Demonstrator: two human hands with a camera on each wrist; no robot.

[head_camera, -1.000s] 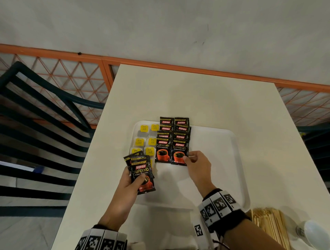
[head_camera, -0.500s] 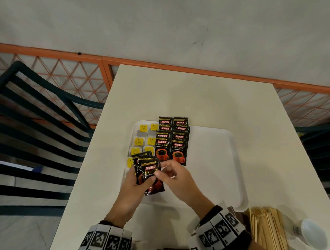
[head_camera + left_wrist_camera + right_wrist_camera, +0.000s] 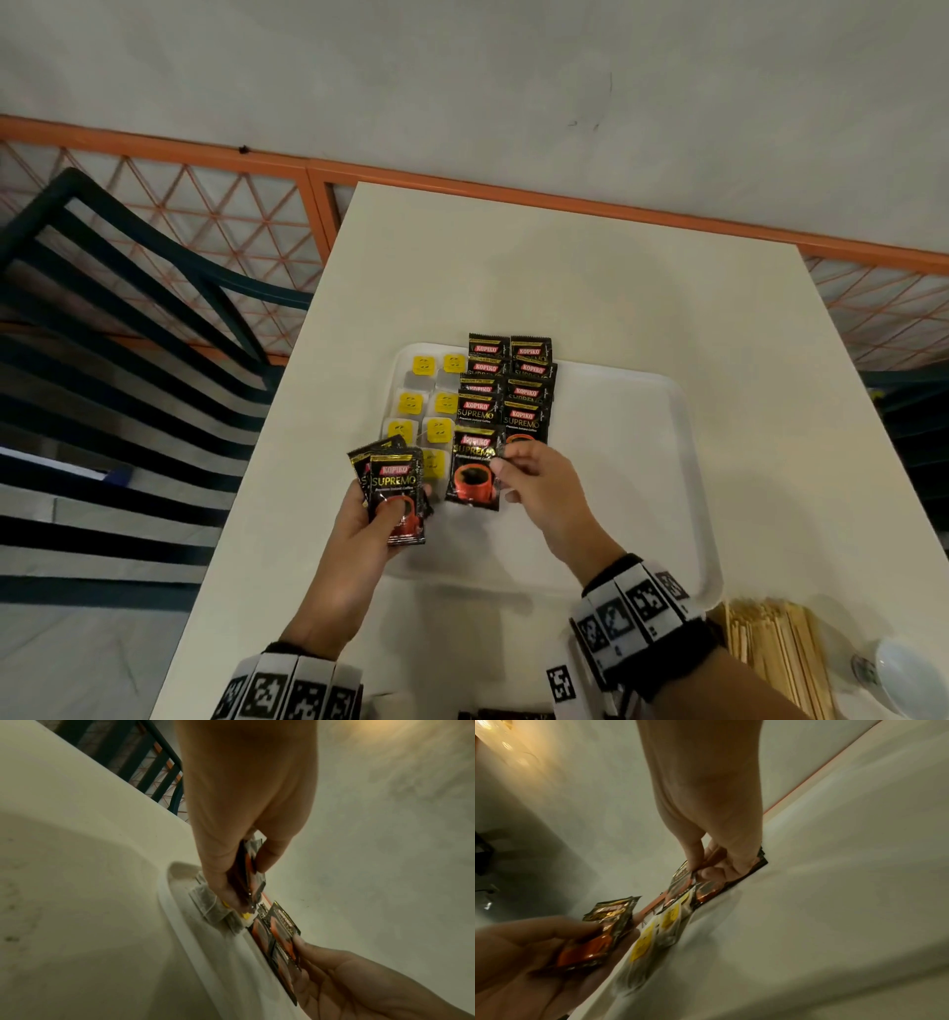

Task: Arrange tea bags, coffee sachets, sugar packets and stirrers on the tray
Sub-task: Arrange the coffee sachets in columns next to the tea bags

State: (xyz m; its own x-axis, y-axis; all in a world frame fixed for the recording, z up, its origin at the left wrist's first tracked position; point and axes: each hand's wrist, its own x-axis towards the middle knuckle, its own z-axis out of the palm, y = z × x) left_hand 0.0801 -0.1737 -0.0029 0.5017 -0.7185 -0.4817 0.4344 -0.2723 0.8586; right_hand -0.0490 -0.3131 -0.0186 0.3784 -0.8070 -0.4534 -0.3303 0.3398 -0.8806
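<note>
- A cream table (image 3: 590,288) stands against a pale wall with an orange rail along it, and a dark slatted chair (image 3: 128,318) sits off its left edge.
- On the near half of the table lies a white tray (image 3: 642,488). Along its left edge run two columns of yellow-tagged tea bags (image 3: 423,406), and just beside them two overlapping columns of black coffee sachets (image 3: 506,390) reach to the far edge.
- The right hand (image 3: 539,485) pinches one sachet (image 3: 475,470) by its right edge between thumb and fingertip, at the near end of the left coffee column, next to the tea bags.
- The left hand (image 3: 369,519) grips a small fan of spare sachets (image 3: 393,491) over the tray's left edge, thumb pressed on the front one.
- To do this well, I'd lower the sachet flat, let its top edge lap the one behind by the same margin, and square its side with the column before letting go, so the row doesn't skew onto the tea bags.
- Wooden stirrers (image 3: 780,652) wait on the table off the tray's near right corner; the tray's right half is bare.
</note>
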